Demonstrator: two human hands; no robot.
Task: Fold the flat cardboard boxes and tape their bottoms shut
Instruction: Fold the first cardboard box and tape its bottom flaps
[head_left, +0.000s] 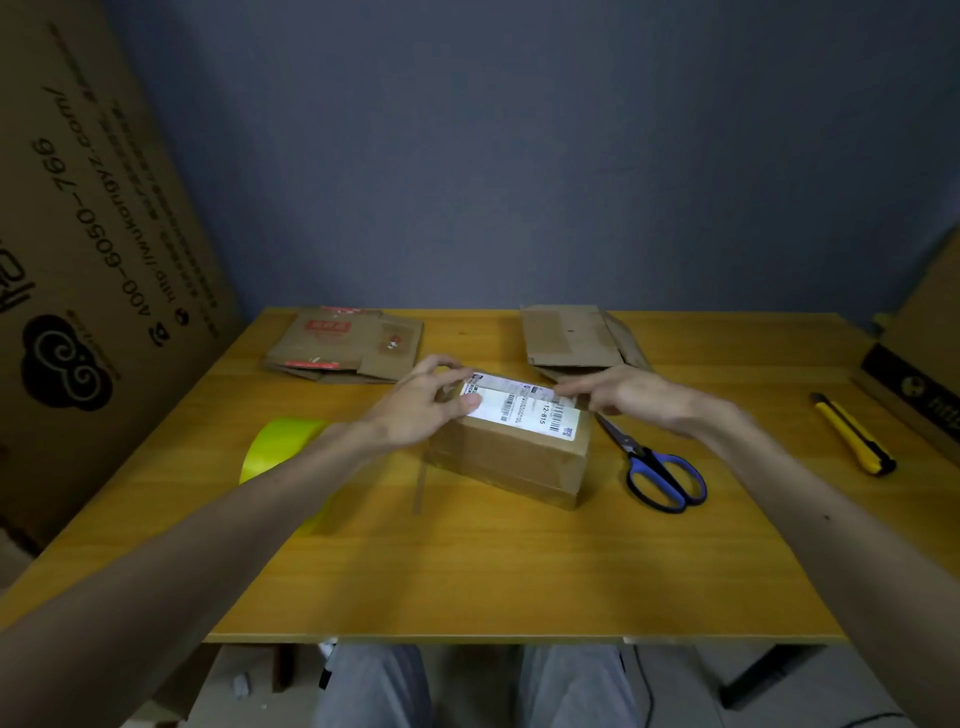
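Already folded, the small labelled box (511, 441) sits mid-table (467, 571), long axis from 10 to 4 o'clock; left hand (426, 410) fingers grip its 10 o'clock end, right hand (623, 397) fingers press flat at 2.

Folded box (511, 452) set in the middle of the table (467, 571), tape roll (275, 449) to its left, scissors (654, 467) just to its right, knife (854, 434) far right, two flat boxes (345, 345) (574, 338) laid behind, both hands (423, 405) (631, 397) placed on the box top.
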